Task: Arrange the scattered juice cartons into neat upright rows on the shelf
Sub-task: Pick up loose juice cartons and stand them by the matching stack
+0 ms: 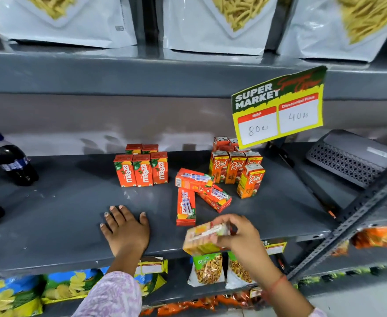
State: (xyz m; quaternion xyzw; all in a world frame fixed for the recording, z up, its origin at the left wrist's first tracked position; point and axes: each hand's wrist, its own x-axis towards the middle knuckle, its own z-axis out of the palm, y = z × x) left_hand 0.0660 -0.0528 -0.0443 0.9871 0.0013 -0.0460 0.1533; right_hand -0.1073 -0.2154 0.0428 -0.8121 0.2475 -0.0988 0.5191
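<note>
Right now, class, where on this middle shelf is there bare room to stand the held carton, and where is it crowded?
Bare room: the wide patch between the cola bottle and the upright Maaza cartons, behind the flat left hand. A narrower strip lies right of the Real cartons. Crowded: the middle, where three cartons lie flat. The right hand holds the carton.

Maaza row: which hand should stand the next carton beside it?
Probably the right hand: it already grips a blurred orange carton above the shelf's front edge. The left hand lies flat and empty on the shelf, nearer the Maaza row.
</note>
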